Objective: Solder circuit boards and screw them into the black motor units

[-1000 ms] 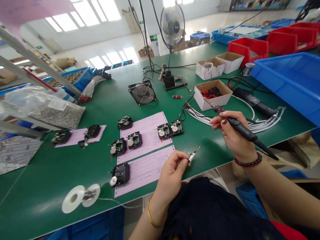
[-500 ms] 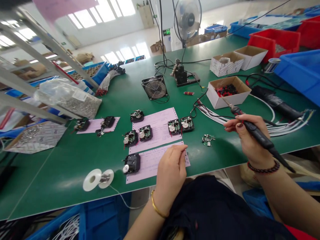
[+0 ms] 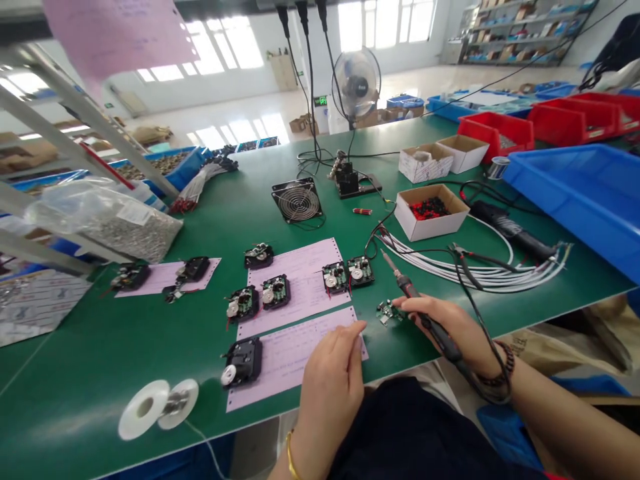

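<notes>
My right hand [image 3: 450, 327] is closed around a black soldering iron [image 3: 417, 303], its tip pointing up and away over the green table [image 3: 150, 347]. The fingertips of that hand touch a small circuit board [image 3: 386, 311] lying on the table. My left hand [image 3: 333, 380] rests at the near edge of a pink paper sheet [image 3: 290, 353], fingers together and loosely curled, nothing visible in them. Several black assemblies with boards [image 3: 276, 291] lie on the pink sheets to the left.
A solder spool [image 3: 157, 407] lies near the front edge. White wire bundles [image 3: 480, 270], a box of red and black parts [image 3: 431, 210], a small fan [image 3: 297, 199], a blue bin [image 3: 580, 187] and red bins [image 3: 495, 130] stand further back. A bag of small parts [image 3: 110, 223] lies left.
My left hand has let go of the small board, which now lies on the table. My right hand has swung the soldering iron down and left to the board.
</notes>
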Motion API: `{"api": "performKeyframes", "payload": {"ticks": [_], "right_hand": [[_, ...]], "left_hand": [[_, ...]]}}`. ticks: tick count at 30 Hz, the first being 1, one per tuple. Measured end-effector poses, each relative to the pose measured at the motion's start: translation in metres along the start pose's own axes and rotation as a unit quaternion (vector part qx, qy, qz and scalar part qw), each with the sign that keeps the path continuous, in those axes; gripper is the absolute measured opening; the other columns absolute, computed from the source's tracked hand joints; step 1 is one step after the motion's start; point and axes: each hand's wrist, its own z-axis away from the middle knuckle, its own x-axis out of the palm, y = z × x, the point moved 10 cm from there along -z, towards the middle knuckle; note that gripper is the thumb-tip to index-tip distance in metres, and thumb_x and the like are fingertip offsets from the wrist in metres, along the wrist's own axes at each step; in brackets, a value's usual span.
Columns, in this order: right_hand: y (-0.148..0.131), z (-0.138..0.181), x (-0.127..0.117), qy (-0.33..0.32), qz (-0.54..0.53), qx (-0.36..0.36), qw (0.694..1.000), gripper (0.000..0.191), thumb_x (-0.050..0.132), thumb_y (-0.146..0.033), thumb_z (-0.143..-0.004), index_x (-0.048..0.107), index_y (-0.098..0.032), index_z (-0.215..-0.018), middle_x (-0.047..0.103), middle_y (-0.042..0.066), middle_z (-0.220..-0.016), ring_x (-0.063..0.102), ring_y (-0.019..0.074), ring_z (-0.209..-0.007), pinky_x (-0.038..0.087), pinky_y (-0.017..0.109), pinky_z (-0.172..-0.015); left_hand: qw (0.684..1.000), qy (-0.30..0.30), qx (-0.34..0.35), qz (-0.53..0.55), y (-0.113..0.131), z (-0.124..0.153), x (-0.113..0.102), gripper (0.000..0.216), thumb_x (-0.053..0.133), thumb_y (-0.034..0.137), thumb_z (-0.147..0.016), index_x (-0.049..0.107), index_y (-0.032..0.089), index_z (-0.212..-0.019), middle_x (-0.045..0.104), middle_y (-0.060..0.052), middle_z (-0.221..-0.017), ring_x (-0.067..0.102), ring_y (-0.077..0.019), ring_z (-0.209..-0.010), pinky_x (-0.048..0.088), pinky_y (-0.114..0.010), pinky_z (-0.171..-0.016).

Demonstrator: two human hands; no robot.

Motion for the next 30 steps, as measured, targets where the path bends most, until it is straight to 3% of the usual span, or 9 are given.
{"api": "performKeyframes", "payload": {"ticks": [3, 6, 8, 11, 16, 20, 22, 25, 30], "right_hand": [[-0.002, -0.004, -0.016, 0.059, 0.002, -0.007, 0.998, 0.031, 0.056, -0.014, -0.098, 0.061, -0.031, -0.122, 0.077, 0.001, -0.122, 0.076, 0.0162, -0.105, 0.061, 0.027, -0.092], [-0.001, -0.009, -0.027, 0.1, 0.019, -0.006, 0.995, 0.027, 0.056, -0.017, -0.098, 0.063, -0.03, -0.121, 0.078, 0.002, -0.118, 0.076, 0.0179, -0.106, 0.062, 0.029, -0.091], [-0.002, -0.009, -0.035, 0.134, 0.018, -0.008, 0.991, 0.025, 0.058, -0.018, -0.097, 0.064, -0.03, -0.119, 0.079, 0.002, -0.114, 0.077, 0.0194, -0.102, 0.063, 0.032, -0.089], [0.003, 0.0, -0.053, 0.219, -0.032, 0.0, 0.975, 0.026, 0.058, -0.019, -0.097, 0.063, -0.033, -0.118, 0.08, 0.001, -0.11, 0.078, 0.022, -0.095, 0.064, 0.038, -0.086], [0.023, 0.035, -0.076, 0.372, -0.115, 0.03, 0.921, 0.023, 0.059, -0.025, -0.096, 0.063, -0.038, -0.115, 0.079, 0.001, -0.104, 0.077, 0.0286, -0.083, 0.062, 0.052, -0.077], [0.031, 0.048, -0.071, 0.379, -0.114, 0.051, 0.917, 0.024, 0.06, -0.027, -0.095, 0.062, -0.041, -0.114, 0.078, 0.003, -0.106, 0.075, 0.0316, -0.083, 0.06, 0.057, -0.076], [0.029, 0.048, -0.068, 0.365, -0.116, 0.045, 0.923, 0.026, 0.059, -0.025, -0.095, 0.061, -0.04, -0.115, 0.078, 0.003, -0.108, 0.075, 0.0314, -0.084, 0.06, 0.057, -0.077], [0.025, 0.046, -0.066, 0.358, -0.125, 0.03, 0.925, 0.029, 0.057, -0.019, -0.095, 0.06, -0.037, -0.117, 0.078, 0.003, -0.11, 0.075, 0.0288, -0.086, 0.06, 0.053, -0.078], [0.022, 0.044, -0.068, 0.352, -0.128, 0.018, 0.927, 0.031, 0.055, -0.015, -0.095, 0.059, -0.033, -0.119, 0.077, 0.004, -0.113, 0.076, 0.0258, -0.09, 0.062, 0.047, -0.078]], "left_hand": [[0.999, -0.011, -0.04, -0.016, -0.011, 0.006, 0.003, 0.038, 0.063, 0.026, -0.094, 0.066, 0.028, -0.131, 0.071, -0.007, -0.089, 0.061, -0.0263, -0.081, 0.041, -0.036, -0.081], [0.996, -0.069, -0.048, -0.027, -0.012, 0.012, 0.019, 0.024, 0.066, 0.032, -0.093, 0.072, 0.027, -0.115, 0.067, -0.006, -0.078, 0.055, -0.0258, -0.074, 0.036, -0.036, -0.075], [0.993, -0.113, -0.023, -0.028, -0.004, 0.014, 0.028, 0.014, 0.066, 0.035, -0.094, 0.076, 0.027, -0.1, 0.069, -0.01, -0.085, 0.055, -0.028, -0.081, 0.034, -0.037, -0.078], [0.993, -0.119, 0.017, -0.012, 0.017, 0.006, 0.022, 0.013, 0.067, 0.033, -0.093, 0.077, 0.029, -0.1, 0.07, -0.012, -0.102, 0.054, -0.0318, -0.094, 0.034, -0.04, -0.086], [0.975, -0.114, 0.127, -0.139, 0.071, -0.072, 0.006, 0.017, 0.061, 0.023, -0.094, 0.077, 0.028, -0.099, 0.069, -0.01, -0.1, 0.059, -0.0288, -0.094, 0.043, -0.041, -0.087], [0.966, -0.088, 0.133, -0.201, 0.091, -0.179, 0.014, 0.008, 0.069, 0.013, -0.086, 0.073, 0.019, -0.083, 0.068, -0.008, -0.094, 0.062, -0.0252, -0.093, 0.047, -0.044, -0.096], [0.971, -0.068, 0.131, -0.188, 0.097, -0.217, 0.021, 0.013, 0.069, 0.026, -0.092, 0.071, 0.017, -0.102, 0.068, -0.008, -0.109, 0.064, -0.0242, -0.101, 0.052, -0.046, -0.096], [0.977, -0.046, 0.13, -0.159, 0.103, -0.242, 0.03, 0.036, 0.066, 0.039, -0.096, 0.062, 0.018, -0.125, 0.064, -0.009, -0.128, 0.065, -0.0247, -0.11, 0.057, -0.046, -0.094], [0.986, -0.043, 0.11, -0.118, 0.105, -0.247, 0.039, 0.041, 0.068, 0.037, -0.096, 0.059, 0.017, -0.131, 0.063, -0.011, -0.131, 0.066, -0.0246, -0.109, 0.058, -0.047, -0.093]]}}
